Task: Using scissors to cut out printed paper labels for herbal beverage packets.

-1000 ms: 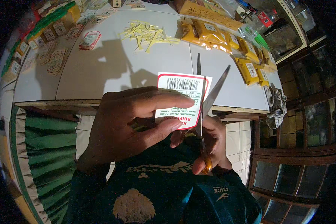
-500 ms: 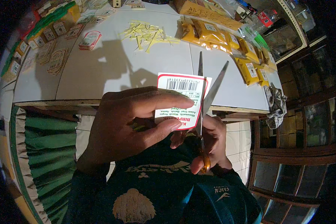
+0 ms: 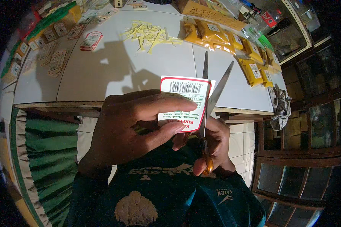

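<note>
A white label card [image 3: 180,87] with a red border and a barcode is pinched in my left hand [image 3: 129,126] between thumb and extended fingers. My right hand [image 3: 215,145] is wrapped around the amber handle of a pair of scissors [image 3: 218,89], just right of and partly behind my left hand. The blades point away from me and are parted, crossing the right edge of the card, with a narrow white margin showing between them. Both hands are raised just before the table's near edge. Some of my right fingers are hidden behind the card and my left hand.
The white tabletop [image 3: 83,83] bears pale yellow paper strips [image 3: 144,34], stacked labels [image 3: 91,41], yellow powder packets [image 3: 252,73] and labelled packets [image 3: 49,34] at left. A crumpled cloth [image 3: 280,108] hangs at the right edge. Plastic bottles [image 3: 269,20] stand behind the packets.
The card in my left hand has moved slightly downward, and the upper scissor tips have shifted a little to the right. Both hands keep their hold.
</note>
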Demonstrator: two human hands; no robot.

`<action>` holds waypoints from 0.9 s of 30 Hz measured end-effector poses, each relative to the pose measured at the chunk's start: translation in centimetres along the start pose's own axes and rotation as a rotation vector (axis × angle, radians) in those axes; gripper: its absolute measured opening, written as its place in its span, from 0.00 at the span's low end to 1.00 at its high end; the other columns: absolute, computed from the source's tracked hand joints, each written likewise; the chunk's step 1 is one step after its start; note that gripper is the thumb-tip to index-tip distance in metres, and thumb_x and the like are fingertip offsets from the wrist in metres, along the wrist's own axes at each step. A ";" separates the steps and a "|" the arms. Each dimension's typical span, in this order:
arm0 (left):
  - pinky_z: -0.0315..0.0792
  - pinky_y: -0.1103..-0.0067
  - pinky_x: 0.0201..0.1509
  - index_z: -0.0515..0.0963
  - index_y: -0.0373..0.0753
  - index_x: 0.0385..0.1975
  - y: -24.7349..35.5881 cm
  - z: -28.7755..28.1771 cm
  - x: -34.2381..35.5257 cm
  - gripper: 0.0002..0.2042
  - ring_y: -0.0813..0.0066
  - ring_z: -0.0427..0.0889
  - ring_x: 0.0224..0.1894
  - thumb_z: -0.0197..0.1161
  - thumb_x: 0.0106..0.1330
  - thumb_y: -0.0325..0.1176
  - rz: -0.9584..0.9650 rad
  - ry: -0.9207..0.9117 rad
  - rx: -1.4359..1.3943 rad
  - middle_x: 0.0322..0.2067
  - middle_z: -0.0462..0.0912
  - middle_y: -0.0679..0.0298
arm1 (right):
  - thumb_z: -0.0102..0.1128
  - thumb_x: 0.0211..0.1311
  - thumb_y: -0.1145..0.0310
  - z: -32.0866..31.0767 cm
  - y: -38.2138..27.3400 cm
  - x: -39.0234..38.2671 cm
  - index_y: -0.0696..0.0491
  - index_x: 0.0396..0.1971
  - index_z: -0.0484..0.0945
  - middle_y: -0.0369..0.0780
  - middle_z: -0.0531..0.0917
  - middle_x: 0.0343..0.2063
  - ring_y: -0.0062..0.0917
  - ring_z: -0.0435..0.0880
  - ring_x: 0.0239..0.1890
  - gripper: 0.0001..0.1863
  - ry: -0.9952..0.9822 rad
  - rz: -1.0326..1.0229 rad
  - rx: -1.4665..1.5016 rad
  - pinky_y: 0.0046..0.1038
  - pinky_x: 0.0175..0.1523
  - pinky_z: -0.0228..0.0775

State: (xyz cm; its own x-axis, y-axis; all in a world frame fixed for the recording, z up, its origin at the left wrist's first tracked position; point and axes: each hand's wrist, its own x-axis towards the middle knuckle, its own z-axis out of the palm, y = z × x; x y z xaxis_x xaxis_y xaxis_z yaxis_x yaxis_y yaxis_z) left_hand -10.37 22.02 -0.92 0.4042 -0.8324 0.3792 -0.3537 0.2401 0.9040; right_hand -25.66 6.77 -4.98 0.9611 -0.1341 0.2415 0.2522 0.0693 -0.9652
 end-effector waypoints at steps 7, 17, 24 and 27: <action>0.80 0.76 0.40 0.82 0.41 0.43 -0.3 0.1 -0.3 0.13 0.68 0.85 0.36 0.67 0.57 0.27 0.023 0.009 0.032 0.36 0.84 0.57 | 0.84 0.31 0.53 0.2 0.2 0.1 0.63 0.48 0.70 0.42 0.82 0.38 0.24 0.83 0.39 0.45 0.020 -0.018 0.015 0.25 0.43 0.75; 0.80 0.75 0.39 0.81 0.42 0.44 -0.2 -0.2 -0.3 0.13 0.68 0.86 0.37 0.67 0.58 0.29 -0.001 -0.037 -0.003 0.38 0.84 0.55 | 0.83 0.31 0.51 0.0 0.2 -0.2 0.63 0.47 0.71 0.43 0.82 0.38 0.26 0.83 0.41 0.45 0.000 0.003 -0.004 0.27 0.44 0.77; 0.80 0.76 0.40 0.81 0.42 0.45 -0.2 -0.1 -0.4 0.14 0.68 0.86 0.37 0.67 0.57 0.29 0.052 -0.037 0.068 0.40 0.84 0.57 | 0.83 0.31 0.51 0.4 0.0 -0.1 0.64 0.46 0.71 0.43 0.82 0.39 0.26 0.83 0.40 0.45 0.052 0.001 0.037 0.27 0.44 0.79; 0.80 0.76 0.41 0.81 0.42 0.45 -0.2 -0.1 -0.2 0.14 0.68 0.86 0.38 0.67 0.58 0.29 0.027 -0.037 0.075 0.41 0.84 0.58 | 0.83 0.30 0.51 0.5 0.0 0.0 0.64 0.47 0.71 0.43 0.82 0.39 0.26 0.83 0.40 0.46 0.076 0.012 0.068 0.27 0.45 0.79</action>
State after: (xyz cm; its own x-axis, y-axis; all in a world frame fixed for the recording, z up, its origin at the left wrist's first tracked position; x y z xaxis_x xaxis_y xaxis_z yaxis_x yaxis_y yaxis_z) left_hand -10.35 22.21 -1.18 0.3624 -0.8445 0.3944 -0.4264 0.2260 0.8758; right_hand -25.62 7.30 -4.89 0.9535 -0.2071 0.2191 0.2503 0.1382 -0.9583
